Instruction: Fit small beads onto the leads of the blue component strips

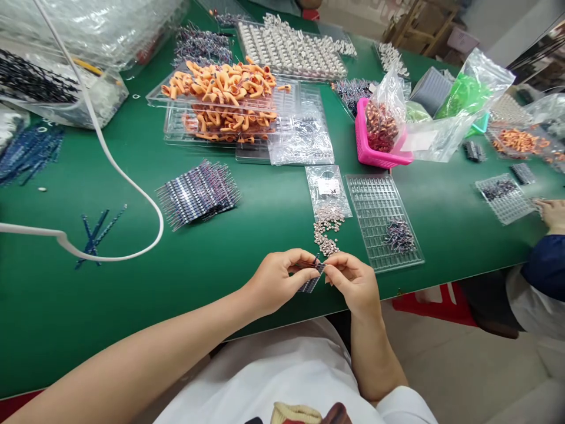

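Observation:
My left hand (pixel 280 280) is closed around a dark strip of small parts (pixel 310 285), thumb on one side and fingers behind. Touching the strip's upper right end are the pinched thumb and forefinger of my right hand (pixel 353 280); whatever lies between them is too small to name. Just beyond my fingertips, small pinkish ring-like pieces (pixel 325 244) spill from a labelled clear plastic bag (pixel 329 182). To the right lies a clear ribbed tray (pixel 371 206) with a heap of small dark wired parts (pixel 399 235).
A stack of dark strips (pixel 198 194) lies left. Orange curved parts (pixel 225 82) fill stacked clear trays behind. A pink basket (pixel 382 158) holds bagged brown pieces. A white cable (pixel 128 182) loops across the left side. Another person's hand (pixel 554 215) rests at far right.

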The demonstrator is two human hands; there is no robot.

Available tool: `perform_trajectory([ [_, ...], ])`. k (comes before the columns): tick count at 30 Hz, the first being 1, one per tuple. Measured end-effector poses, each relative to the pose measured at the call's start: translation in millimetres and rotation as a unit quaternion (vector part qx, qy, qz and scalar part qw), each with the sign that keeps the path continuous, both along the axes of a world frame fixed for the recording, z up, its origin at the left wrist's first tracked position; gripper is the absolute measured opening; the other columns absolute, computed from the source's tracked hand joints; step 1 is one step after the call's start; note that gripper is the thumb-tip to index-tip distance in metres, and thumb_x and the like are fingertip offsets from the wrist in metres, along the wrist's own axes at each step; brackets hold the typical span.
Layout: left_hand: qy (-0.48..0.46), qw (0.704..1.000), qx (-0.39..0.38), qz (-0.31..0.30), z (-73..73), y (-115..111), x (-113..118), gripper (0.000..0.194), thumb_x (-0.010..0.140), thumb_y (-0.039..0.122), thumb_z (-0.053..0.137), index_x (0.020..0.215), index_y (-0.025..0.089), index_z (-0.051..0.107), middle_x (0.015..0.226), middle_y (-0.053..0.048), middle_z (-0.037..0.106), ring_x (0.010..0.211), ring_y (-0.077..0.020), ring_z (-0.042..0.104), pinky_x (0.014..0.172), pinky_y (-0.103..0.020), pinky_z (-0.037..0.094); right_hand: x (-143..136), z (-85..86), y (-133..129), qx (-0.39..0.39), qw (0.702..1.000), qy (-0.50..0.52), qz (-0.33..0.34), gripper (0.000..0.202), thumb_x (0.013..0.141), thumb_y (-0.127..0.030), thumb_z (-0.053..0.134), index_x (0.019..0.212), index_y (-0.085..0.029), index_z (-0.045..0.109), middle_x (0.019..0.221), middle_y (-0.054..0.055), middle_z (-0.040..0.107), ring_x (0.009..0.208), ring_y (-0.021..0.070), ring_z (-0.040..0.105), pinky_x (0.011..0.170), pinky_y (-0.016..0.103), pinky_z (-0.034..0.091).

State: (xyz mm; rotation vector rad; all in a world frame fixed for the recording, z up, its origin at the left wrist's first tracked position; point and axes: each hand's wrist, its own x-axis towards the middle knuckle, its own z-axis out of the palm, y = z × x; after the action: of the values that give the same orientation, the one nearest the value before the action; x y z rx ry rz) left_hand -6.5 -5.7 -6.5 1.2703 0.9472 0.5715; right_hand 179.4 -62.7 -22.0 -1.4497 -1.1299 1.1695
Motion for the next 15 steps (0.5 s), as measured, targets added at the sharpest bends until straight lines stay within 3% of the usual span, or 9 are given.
perform_trajectory([
  [3,-0.002,1.0,-0.024,0.008,-2.9,-0.1,0.2,0.021,0.081,0.03,0.07,0.095,0.015,0.072,0.089,-0.007,0.078,0.08,-0.0188,0.072,0.074,-0.028,0.058,-0.8,1.6,-0.8,0.0,1.0,-0.01,0.0,0.01,0.088,-0.03,0.071,0.084,-0.021,0.072,0.074,0.001,0.066,0.063,0.0128,0.061,0.058,0.024,0.051],
  [6,0.019,0.999,-0.028,-0.006,-3.8,-0.2,-0.9,0.022,0.083,0.036,0.069,0.087,0.015,0.072,0.078,-0.004,0.074,0.069,-0.0163,0.067,0.065,-0.026,0.054,-2.5,3.0,-1.5,0.007,1.0,0.003,-0.003,0.012,0.086,-0.032,0.071,0.083,-0.02,0.071,0.074,0.0,0.065,0.063,0.0128,0.06,0.059,0.024,0.05],
  [15,0.038,0.991,0.072,-0.103,5.1,1.1,-4.7,0.022,0.092,0.033,0.057,0.083,0.017,0.069,0.075,-0.004,0.07,0.068,-0.0157,0.062,0.063,-0.024,0.051,6.6,-6.6,-2.1,-0.052,0.988,0.14,0.031,0.02,0.075,-0.036,0.082,0.077,-0.018,0.072,0.065,-0.001,0.064,0.054,0.0106,0.058,0.051,0.023,0.047],
])
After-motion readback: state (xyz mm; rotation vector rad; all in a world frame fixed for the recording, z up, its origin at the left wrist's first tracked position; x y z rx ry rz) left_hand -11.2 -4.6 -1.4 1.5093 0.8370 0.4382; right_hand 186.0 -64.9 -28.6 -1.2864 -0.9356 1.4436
